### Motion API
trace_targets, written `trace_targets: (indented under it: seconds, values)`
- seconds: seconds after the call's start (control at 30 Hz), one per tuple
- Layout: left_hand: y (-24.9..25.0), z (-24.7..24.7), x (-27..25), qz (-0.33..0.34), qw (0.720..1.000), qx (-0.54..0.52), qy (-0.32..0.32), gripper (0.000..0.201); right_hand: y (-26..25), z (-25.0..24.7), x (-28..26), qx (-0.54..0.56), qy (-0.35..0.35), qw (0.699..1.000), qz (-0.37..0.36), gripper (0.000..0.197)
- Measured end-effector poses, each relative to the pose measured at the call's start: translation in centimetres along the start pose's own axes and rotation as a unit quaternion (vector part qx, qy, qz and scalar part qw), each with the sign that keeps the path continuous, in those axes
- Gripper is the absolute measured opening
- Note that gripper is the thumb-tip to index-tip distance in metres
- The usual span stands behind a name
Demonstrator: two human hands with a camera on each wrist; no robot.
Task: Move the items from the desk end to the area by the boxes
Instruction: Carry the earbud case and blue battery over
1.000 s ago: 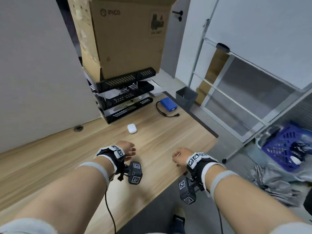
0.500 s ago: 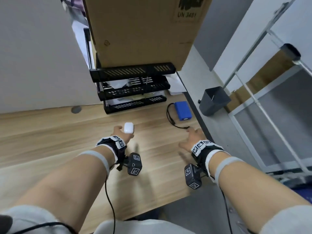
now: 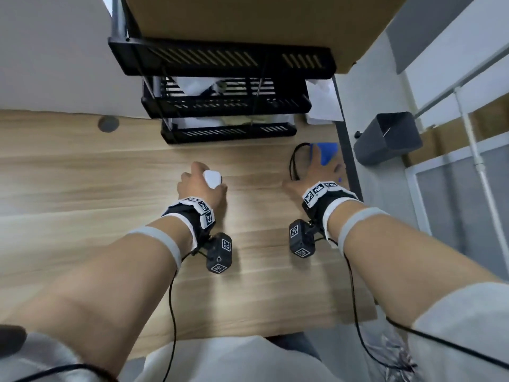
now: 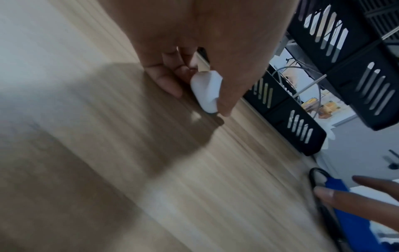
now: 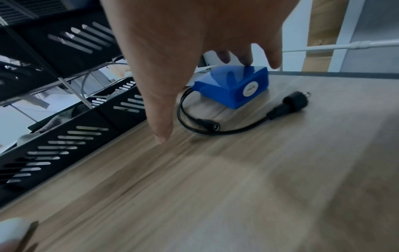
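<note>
My left hand (image 3: 205,176) grips a small white earbud case (image 3: 212,178) between thumb and fingers, low over the wooden desk (image 3: 82,175). In the left wrist view the case (image 4: 206,91) sits pinched in my left hand (image 4: 198,100), right at the desk surface; I cannot tell whether it is lifted. My right hand (image 3: 316,172) is spread open over a blue box (image 3: 329,153) near the desk's right edge. In the right wrist view its fingertips (image 5: 248,62) touch the far top of the box (image 5: 233,85), the thumb (image 5: 162,133) pointing down beside its black cable (image 5: 215,129).
A black three-tier tray rack (image 3: 220,59) stands just behind both hands, with a large cardboard box (image 3: 248,12) on top. White papers (image 3: 322,103) lie right of the rack. The desk's right edge (image 3: 347,161) drops to the floor, where a grey bin (image 3: 385,136) stands.
Both hands reached forward across the desk. The left hand closed round the white case; the right hand spread out over the blue box. The view moved closer to the rack.
</note>
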State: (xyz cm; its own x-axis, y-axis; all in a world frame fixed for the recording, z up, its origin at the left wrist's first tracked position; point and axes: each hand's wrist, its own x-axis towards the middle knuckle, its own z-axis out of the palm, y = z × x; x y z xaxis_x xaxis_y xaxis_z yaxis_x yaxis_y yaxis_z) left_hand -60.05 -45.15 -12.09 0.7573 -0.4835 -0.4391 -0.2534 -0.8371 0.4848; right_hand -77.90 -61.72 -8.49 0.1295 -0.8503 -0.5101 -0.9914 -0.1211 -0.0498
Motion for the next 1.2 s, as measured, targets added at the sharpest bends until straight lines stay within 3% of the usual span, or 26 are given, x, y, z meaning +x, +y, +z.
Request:
trace_targets:
  seconds: [0.1,0.23,0.4,0.6,0.7,0.77,0.87,1.03,1.2]
  values:
    - [-0.6,-0.1,0.1,-0.015,0.999,-0.034,-0.003,0.053,-0.4,-0.7,1.6,-0.009,-0.006,1.000,0.003,0.123]
    - [-0.9,0.3,-1.4,-0.099,0.989,-0.105,0.010,0.053,0.8,-1.2,2.6,-0.038,0.007,0.999,-0.003,0.117]
    - [-1.3,1.5,-4.3,-0.191,0.952,-0.239,0.023,0.059,1.7,-1.9,2.6,-0.052,-0.037,0.997,-0.049,0.115]
    - [-3.6,1.6,-9.5,-0.242,0.906,-0.342,0.054,0.049,1.3,-1.8,1.3,-0.054,-0.097,0.984,-0.137,0.109]
    - [-5.7,0.6,-11.8,-0.261,0.887,-0.371,0.084,0.056,0.0,-0.5,-1.5,-0.118,-0.070,0.977,-0.164,0.105]
    - [-7.2,-0.4,-13.3,-0.269,0.875,-0.389,0.105,0.051,-0.9,0.2,-3.9,-0.171,-0.053,0.965,-0.192,0.104]
    - [-9.3,-2.0,-15.3,-0.272,0.859,-0.413,0.135,0.047,-1.9,2.0,-6.7,-0.171,-0.065,0.948,-0.261,0.089]
    - [-13.4,-5.1,-18.3,-0.273,0.828,-0.458,0.174,0.047,-5.1,5.2,-12.4,-0.141,-0.120,0.927,-0.325,0.081]
    - [-19.6,-10.4,-21.3,-0.256,0.795,-0.510,0.205,0.042,-11.4,7.0,-21.0,-0.139,-0.135,0.880,-0.433,0.070]
